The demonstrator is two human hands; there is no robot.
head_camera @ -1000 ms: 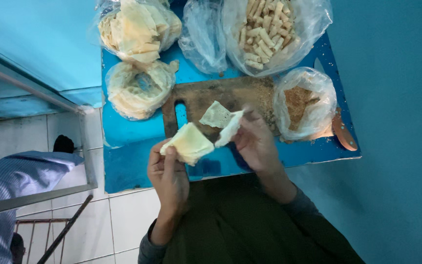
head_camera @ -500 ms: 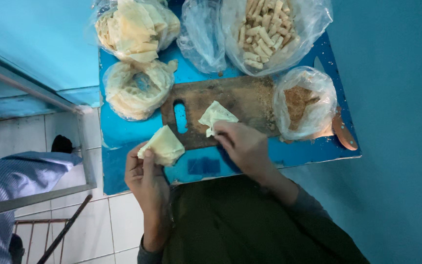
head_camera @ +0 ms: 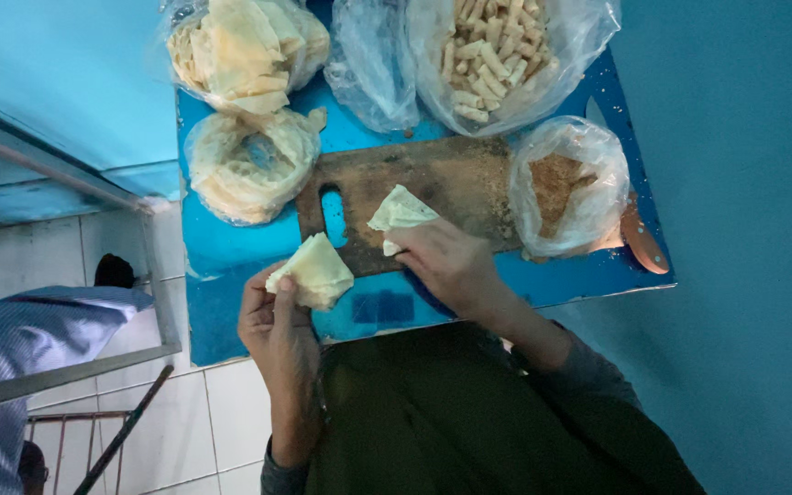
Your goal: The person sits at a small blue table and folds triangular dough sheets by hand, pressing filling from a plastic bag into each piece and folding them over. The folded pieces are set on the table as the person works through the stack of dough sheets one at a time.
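The blue counter [head_camera: 231,275] is carrying a worn wooden board [head_camera: 442,179], with plastic bags crowding around it: rolled sticks [head_camera: 492,60], folded wrappers [head_camera: 245,46], more wrappers [head_camera: 249,165] and brown crumbs [head_camera: 561,188]. The left hand [head_camera: 277,321] is grasping a folded pastry wrapper [head_camera: 313,270] above the counter edge. The right hand [head_camera: 451,266] is pinching another wrapper piece [head_camera: 399,211] lying on the board.

Left hand [head_camera: 272,316] raised palm-up, fingers curled closed in a pinch, thumb [head_camera: 283,298] pointing up the middle. Left forearm running straight down toward the torso. Right hand [head_camera: 446,266] palm-down, knuckles up, fingertips bent and pressed low at the left. Right forearm angled down-right, in a grey sleeve. Hands close, not touching.
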